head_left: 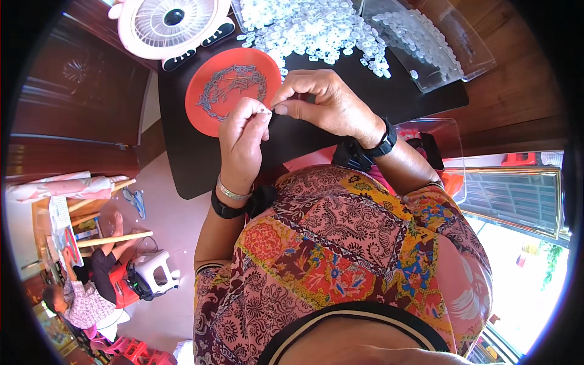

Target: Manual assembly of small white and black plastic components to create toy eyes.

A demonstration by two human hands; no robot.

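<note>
My left hand (242,135) is closed in a pinch on a small white plastic piece (265,111) with dark holes in it. Right beside that piece, my right hand (331,104) has its thumb and forefinger pressed together at the tips. Something tiny and dark may be between them, too small to name. Just behind my left hand, a round red plate (196,100) holds many small grey screw-like pieces (219,88) spread in a rough ring. A heap of loose, clear-white plastic pieces (310,30) lies beyond my right hand.
A pink fan (173,17) stands at the far left of the dark table (188,161). At the far right, a clear plastic bin (468,58) holds more whitish pieces. On the floor side to the left are a seated person (91,298) and a white stool (157,271).
</note>
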